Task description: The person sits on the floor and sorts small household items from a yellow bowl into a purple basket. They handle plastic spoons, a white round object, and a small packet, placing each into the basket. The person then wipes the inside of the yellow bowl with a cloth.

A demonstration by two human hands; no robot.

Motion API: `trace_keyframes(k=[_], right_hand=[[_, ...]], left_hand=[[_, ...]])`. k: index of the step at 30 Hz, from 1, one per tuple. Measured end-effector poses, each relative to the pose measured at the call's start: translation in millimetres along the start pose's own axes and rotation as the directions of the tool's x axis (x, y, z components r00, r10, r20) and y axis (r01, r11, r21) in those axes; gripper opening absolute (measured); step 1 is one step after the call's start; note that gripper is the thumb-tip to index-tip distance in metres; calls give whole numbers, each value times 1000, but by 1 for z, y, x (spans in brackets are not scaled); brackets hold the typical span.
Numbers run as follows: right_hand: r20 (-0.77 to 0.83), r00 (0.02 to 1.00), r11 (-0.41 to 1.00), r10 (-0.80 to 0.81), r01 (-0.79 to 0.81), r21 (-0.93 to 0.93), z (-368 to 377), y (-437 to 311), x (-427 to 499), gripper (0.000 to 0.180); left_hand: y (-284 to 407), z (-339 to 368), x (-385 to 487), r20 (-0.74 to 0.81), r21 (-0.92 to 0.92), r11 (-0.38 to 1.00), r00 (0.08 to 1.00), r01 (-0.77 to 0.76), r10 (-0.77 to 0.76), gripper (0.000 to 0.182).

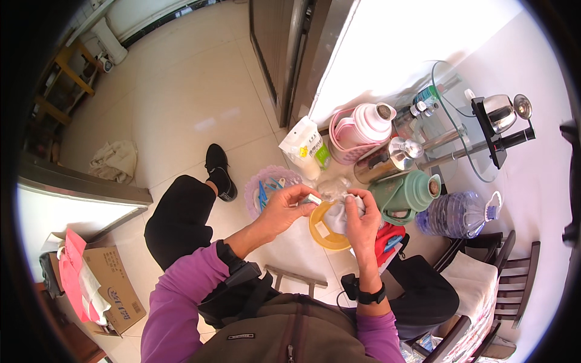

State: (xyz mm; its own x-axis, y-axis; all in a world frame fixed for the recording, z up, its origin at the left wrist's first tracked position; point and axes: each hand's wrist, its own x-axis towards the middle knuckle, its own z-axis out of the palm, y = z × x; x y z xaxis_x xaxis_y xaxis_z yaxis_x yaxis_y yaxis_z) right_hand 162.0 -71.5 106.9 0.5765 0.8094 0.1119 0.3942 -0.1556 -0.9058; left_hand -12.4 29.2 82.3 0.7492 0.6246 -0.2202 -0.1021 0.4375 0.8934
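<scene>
Between the thumb and fingers of my left hand (282,209) is a small whitish block (312,199), perhaps a little box. My right hand (364,220) grips a bunched pale grey-white cloth (339,218). Both hands are above a yellow plastic basin (330,240), which has a small pale rectangular piece (322,229) in it. Left of the basin, a lilac plastic basket (255,181) with a scalloped rim holds blue-handled items, partly hidden by my left hand. Clear plastic wrapping (333,187) lies just beyond the basin.
Beyond stand a white pouch (299,140), a pink thermos flask (361,129), a green thermos flask (404,195) and a large water bottle (458,213). A glass-shelved stand (467,136) carries a metal kettle (499,113). A cardboard box (113,286) is at left, a wooden chair (513,286) at right.
</scene>
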Motion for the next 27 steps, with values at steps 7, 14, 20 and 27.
trace_keyframes(k=[7,14,20,27], right_hand=[[103,901,851,-422,433,-296,21,-38,-6,18],[256,950,805,-176,289,-519,16,-14,-15,14],[121,967,894,-223,252,-369,11,-6,-15,14],[18,950,906,-312,303,-294,20,-12,-8,18]], left_hand=[[4,6,-6,-48,475,859,969,-190,242,21],[12,-3,-4,-135,156,977,976,-147,168,23],[12,-4,-1,-182,-84,996,983,-23,7,24],[7,-17,3,-279,-393,914,934,102,-225,16]])
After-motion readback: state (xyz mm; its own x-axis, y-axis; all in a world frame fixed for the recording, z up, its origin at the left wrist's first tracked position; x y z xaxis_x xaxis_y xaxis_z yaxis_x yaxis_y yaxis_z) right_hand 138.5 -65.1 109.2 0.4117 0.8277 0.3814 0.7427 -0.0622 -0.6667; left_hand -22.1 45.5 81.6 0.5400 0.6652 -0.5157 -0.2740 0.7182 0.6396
